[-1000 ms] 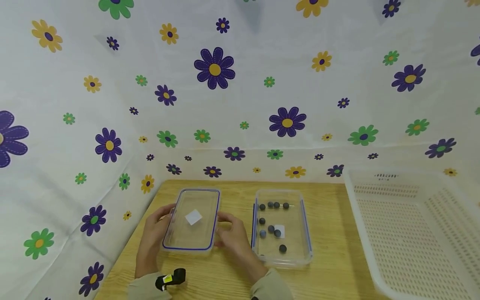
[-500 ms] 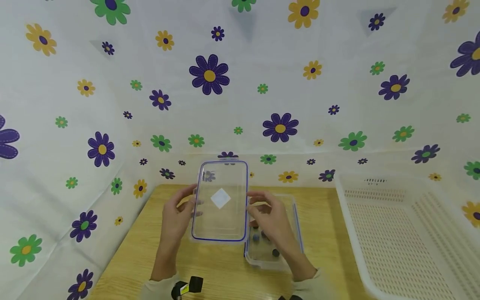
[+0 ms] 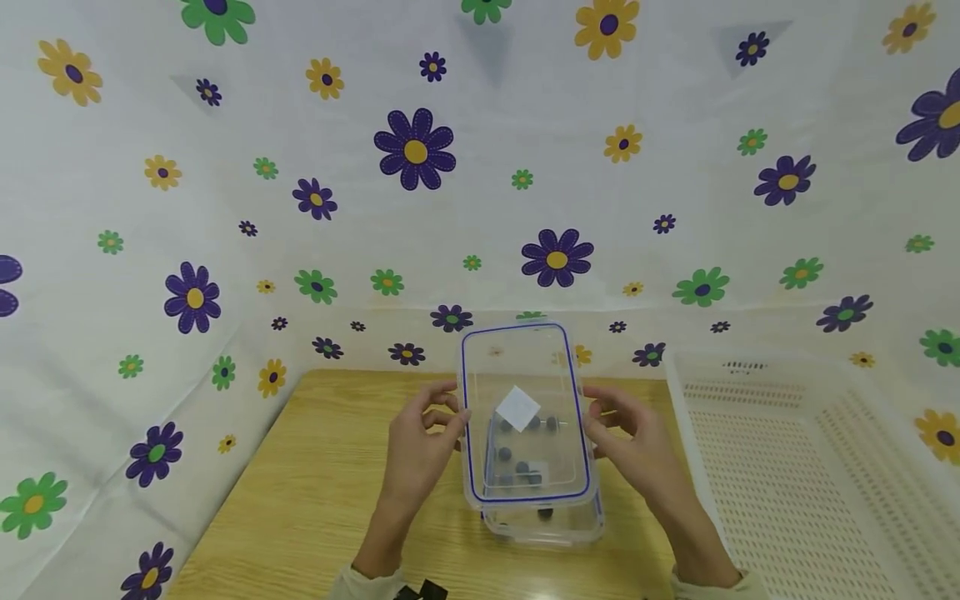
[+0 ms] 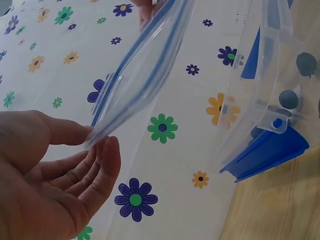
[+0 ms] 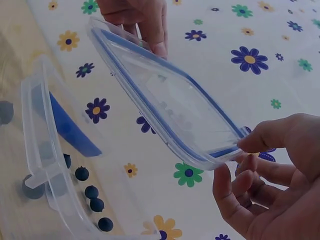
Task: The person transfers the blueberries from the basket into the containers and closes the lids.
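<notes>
A clear plastic lid (image 3: 495, 354) with a blue seal and a white square sticker (image 3: 517, 408) is held raised and tilted between both hands. My left hand (image 3: 420, 446) pinches its left edge between thumb and fingers. On the opposite edge, my right hand (image 3: 637, 437) pinches it the same way. Below the lid, overlapped by it in the head view, stands a clear food container (image 3: 543, 533). Blue clips (image 4: 270, 152) hang out from the container's sides. Several dark round berries (image 5: 91, 192), like blueberries, lie inside it.
To the right stands a large white perforated plastic basket (image 3: 795, 467). The wooden table (image 3: 300, 492) ends at the back against a white cloth (image 3: 360, 233) printed with flowers, which also covers the left side.
Both hands have lifted the lid from the left side of the table and carried it right, over the container. The head view has also shifted a little.
</notes>
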A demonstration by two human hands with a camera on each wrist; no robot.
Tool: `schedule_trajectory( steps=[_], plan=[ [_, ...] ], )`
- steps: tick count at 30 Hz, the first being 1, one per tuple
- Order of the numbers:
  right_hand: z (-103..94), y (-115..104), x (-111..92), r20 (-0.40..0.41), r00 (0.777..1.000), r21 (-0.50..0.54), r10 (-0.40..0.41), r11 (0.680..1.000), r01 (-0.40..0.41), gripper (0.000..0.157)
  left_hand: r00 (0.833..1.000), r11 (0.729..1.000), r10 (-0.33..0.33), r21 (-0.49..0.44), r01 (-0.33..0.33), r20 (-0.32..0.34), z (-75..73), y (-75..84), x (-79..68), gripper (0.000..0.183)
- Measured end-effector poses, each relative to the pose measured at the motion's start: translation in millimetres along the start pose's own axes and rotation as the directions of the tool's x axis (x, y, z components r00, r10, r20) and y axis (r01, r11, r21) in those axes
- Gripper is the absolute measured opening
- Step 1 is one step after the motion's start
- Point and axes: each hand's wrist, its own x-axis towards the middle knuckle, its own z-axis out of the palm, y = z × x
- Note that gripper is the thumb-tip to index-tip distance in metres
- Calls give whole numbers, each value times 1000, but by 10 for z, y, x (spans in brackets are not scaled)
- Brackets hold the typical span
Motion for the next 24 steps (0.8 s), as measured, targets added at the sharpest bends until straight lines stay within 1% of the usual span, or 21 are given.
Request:
schedule_trajectory(
  steps=[2, 4, 5, 7, 8, 11, 13, 15, 17, 19, 21, 22, 24],
  plan=[
    [-5, -8, -11, -6, 1000, -19, 4, 1000, -4, 33, 1000, 999, 7, 36, -7, 5, 12, 7, -8, 32],
    [-19, -26, -28, 3, 1000, -33, 0, 999, 0, 34, 1000, 996, 25, 86, -26, 17, 11, 31, -18, 29],
    [-32, -38, -39, 8, 1000, -37, -9, 999, 9, 35, 999, 993, 39, 108, -42, 26, 5, 53, -23, 28],
    [-65, -70, -60, 10, 999, -42, -52, 998, 53, 34, 997, 989, 64, 131, -68, 38, -8, 103, -35, 28],
    [-85, -86, -72, 9, 997, -40, -80, 996, 80, 33, 996, 989, 77, 125, -82, 42, -15, 131, -40, 28],
    [-145, -136, -111, 2, 982, -30, -188, 982, 188, 28, 993, 991, 114, 64, -116, 44, -33, 218, -64, 26],
    [-171, -168, -123, 5, 976, -7, -218, 976, 218, 28, 990, 991, 135, 14, -136, 43, -38, 250, -70, 22],
    [-186, -193, -124, -1, 981, 4, -194, 981, 194, 30, 988, 989, 148, -7, -147, 48, -43, 257, -67, 21],
    [-190, -204, -114, -6, 992, 9, -124, 992, 124, 33, 989, 991, 136, -24, -135, 58, -48, 239, -56, 19],
    [-194, -191, -98, -5, 999, 19, -45, 999, 45, 34, 992, 994, 98, -62, -94, 75, -48, 207, -44, 18],
    [-204, -161, -84, 22, 1000, 16, 18, 1000, -18, 36, 994, 996, 37, -90, -28, 104, -37, 159, -29, 15],
    [-210, -141, -75, 41, 999, 11, 35, 999, -35, 38, 992, 994, 9, -112, 5, 123, -28, 133, -23, 16],
    [-225, -95, -57, 85, 995, 3, 52, 999, -52, 43, 984, 987, -39, -147, 65, 172, -3, 75, -12, 24]
  ],
)
